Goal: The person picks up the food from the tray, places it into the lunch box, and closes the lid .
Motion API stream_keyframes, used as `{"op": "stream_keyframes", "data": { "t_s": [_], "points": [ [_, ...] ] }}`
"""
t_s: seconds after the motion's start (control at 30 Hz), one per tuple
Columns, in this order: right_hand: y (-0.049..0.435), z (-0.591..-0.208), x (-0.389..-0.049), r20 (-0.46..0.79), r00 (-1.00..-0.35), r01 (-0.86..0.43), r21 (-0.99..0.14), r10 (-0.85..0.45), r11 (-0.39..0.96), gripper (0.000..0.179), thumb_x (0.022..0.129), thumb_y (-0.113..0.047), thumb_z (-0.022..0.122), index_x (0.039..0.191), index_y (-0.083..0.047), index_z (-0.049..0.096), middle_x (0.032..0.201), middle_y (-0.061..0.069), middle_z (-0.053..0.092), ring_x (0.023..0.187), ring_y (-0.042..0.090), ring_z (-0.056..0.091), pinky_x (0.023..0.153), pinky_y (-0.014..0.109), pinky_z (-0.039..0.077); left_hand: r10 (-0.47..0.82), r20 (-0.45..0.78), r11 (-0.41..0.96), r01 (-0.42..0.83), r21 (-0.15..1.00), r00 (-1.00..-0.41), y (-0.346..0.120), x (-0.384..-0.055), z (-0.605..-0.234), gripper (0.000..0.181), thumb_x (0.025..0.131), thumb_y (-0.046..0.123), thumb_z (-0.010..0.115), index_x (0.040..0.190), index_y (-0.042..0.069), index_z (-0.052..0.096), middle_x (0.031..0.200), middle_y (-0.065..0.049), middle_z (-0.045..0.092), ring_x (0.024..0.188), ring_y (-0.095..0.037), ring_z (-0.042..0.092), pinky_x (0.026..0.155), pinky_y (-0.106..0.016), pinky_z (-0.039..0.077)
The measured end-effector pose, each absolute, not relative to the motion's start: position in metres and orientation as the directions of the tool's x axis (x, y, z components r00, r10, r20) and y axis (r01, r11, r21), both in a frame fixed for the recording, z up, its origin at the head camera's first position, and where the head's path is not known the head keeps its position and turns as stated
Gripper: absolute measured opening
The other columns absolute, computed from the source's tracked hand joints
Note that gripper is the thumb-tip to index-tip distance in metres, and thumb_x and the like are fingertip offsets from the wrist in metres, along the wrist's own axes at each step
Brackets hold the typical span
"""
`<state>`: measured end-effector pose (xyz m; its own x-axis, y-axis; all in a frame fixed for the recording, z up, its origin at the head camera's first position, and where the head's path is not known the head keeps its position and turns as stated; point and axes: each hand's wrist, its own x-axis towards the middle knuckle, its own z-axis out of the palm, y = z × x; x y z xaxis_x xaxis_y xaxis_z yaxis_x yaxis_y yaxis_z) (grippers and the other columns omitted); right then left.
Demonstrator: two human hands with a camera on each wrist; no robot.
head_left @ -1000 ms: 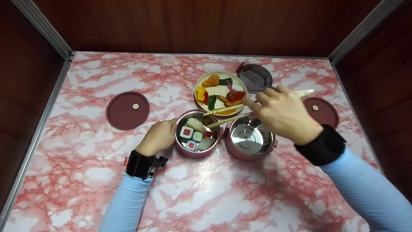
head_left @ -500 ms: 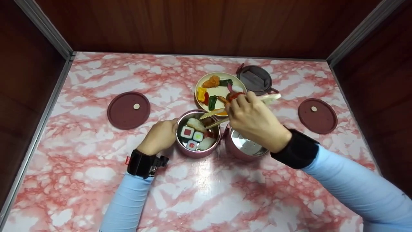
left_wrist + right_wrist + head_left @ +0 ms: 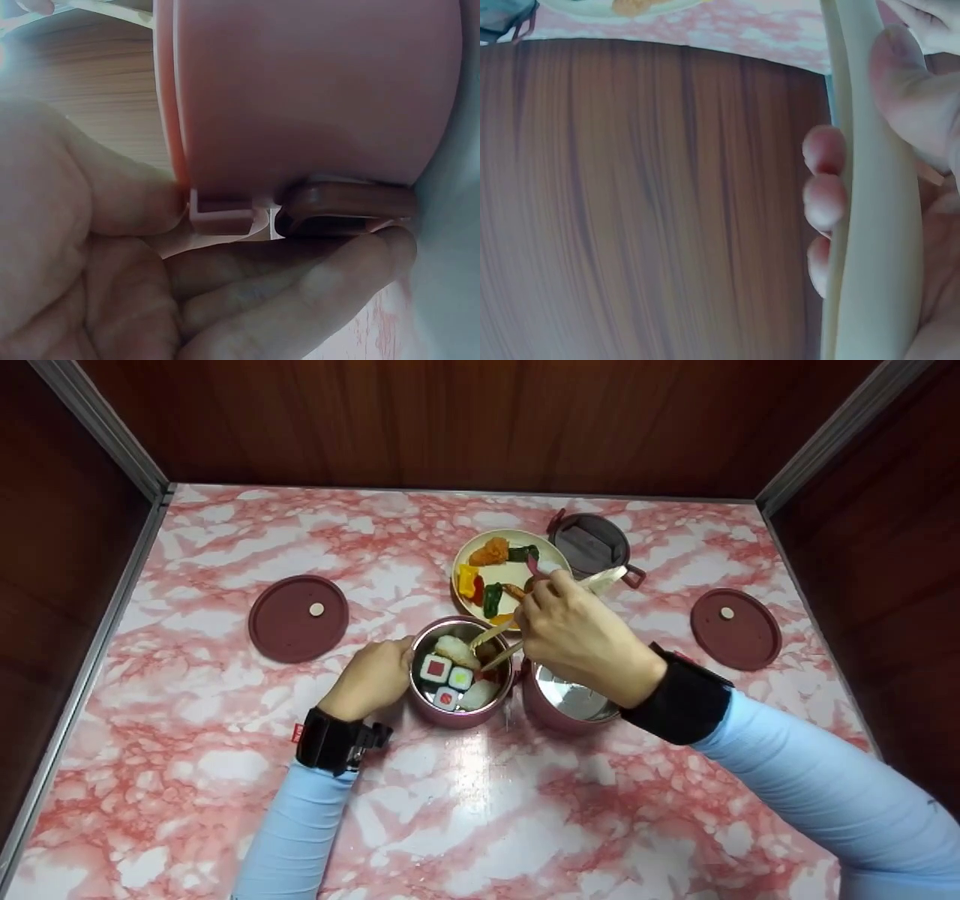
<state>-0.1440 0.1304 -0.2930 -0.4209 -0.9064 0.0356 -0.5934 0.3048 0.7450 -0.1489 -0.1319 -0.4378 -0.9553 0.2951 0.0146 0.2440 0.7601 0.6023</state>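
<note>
“Cream two-armed tongs (image 3: 881, 210), smooth and broad at the handle: where are they now?”

“In the right hand (image 3: 581, 636), its fingers curled round them, over the middle of the bench (image 3: 465, 825). Their tips are inside the round pink pot with a shiny steel lining (image 3: 459, 721); I can't tell whether they nip any food.”

“What differs from a second ago?”

“The right hand has moved left, closer to that pot, and the tips sit farther toward the near edge. The flat burgundy disc lid with a pale round spot (image 3: 739, 634), by the bench's right edge, was partly covered then and shows whole now. The left hand (image 3: 367, 682) has stayed at the pot's left side.”

“Holding it how?”

“Thumb at a tab by the rim, fingers at a brown loop lower down, clasping the pot between them.”

“And the tongs' line?”

“Slanted: joined end toward the far right corner, tips toward the near left.”

“Textures?”

“Blocky white-and-dark sushi rolls (image 3: 442, 679) lie in the pot. Just right of it stands a second pink steel-lined pot (image 3: 566, 724), partly hidden by the right hand. Toward the far edge, a round cream plate (image 3: 506, 573) bears yellow, green and crumbly orange pieces. Red-and-white marbling covers the bench.”
</note>
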Motion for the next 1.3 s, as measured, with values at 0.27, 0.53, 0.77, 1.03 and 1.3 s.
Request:
{"op": "stream_keyframes", "data": {
  "t_s": [0.27, 0.53, 0.77, 1.03, 1.3],
  "points": [
    [0.129, -0.290, -0.143, 0.050, -0.470, -0.591, 0.724, -0.881, 0.356, 0.014, 0.087, -0.007, 0.057, 0.076, -0.004, 0.066, 0.068, 0.006, 0.050, 0.063, 0.021, 0.043, 0.064, 0.034, 0.036, 0.295, 0.021, 0.758, 0.248, 0.603, -0.955, -0.132, -0.150, -0.438, 0.027, 0.103, 0.012, 0.045, 0.113, 0.001, 0.068, 0.105, -0.024, 0.069, 0.103, -0.041, 0.065, 0.086, -0.055, 0.050],
    [0.139, -0.270, -0.142, 0.075, -0.531, -0.613, 0.653, -0.844, 0.444, 0.014, 0.094, -0.016, 0.062, 0.092, -0.005, 0.071, 0.071, 0.007, 0.056, 0.064, 0.021, 0.044, 0.066, 0.035, 0.039, 0.295, 0.016, 0.757, 0.244, 0.606, -0.955, -0.133, -0.150, -0.438, 0.026, 0.103, 0.012, 0.045, 0.112, 0.002, 0.068, 0.105, -0.023, 0.069, 0.103, -0.041, 0.065, 0.085, -0.055, 0.050],
    [0.157, -0.246, -0.150, 0.123, -0.612, -0.609, 0.556, -0.781, 0.565, 0.027, 0.095, -0.018, 0.065, 0.118, -0.005, 0.069, 0.081, 0.014, 0.062, 0.070, 0.028, 0.055, 0.067, 0.041, 0.045, 0.298, 0.013, 0.757, 0.245, 0.606, -0.955, -0.131, -0.150, -0.438, 0.028, 0.103, 0.012, 0.045, 0.115, -0.001, 0.067, 0.105, -0.024, 0.069, 0.103, -0.041, 0.065, 0.086, -0.054, 0.050],
    [0.184, -0.243, -0.172, 0.236, -0.657, -0.570, 0.467, -0.716, 0.676, 0.023, 0.092, -0.022, 0.063, 0.104, -0.004, 0.068, 0.081, 0.018, 0.061, 0.069, 0.034, 0.054, 0.063, 0.045, 0.040, 0.296, 0.017, 0.752, 0.244, 0.612, -0.955, -0.133, -0.150, -0.439, 0.027, 0.103, 0.012, 0.045, 0.114, 0.002, 0.068, 0.105, -0.023, 0.069, 0.104, -0.040, 0.065, 0.086, -0.054, 0.050],
    [0.222, -0.267, -0.215, 0.230, -0.802, -0.470, 0.326, -0.552, 0.820, 0.015, 0.087, -0.018, 0.069, 0.087, -0.003, 0.066, 0.076, 0.020, 0.062, 0.069, 0.039, 0.056, 0.062, 0.051, 0.042, 0.288, 0.015, 0.761, 0.238, 0.603, -0.958, -0.131, -0.150, -0.439, 0.028, 0.104, 0.014, 0.044, 0.111, 0.001, 0.067, 0.103, -0.024, 0.069, 0.102, -0.041, 0.065, 0.085, -0.055, 0.050]
  ]
}}
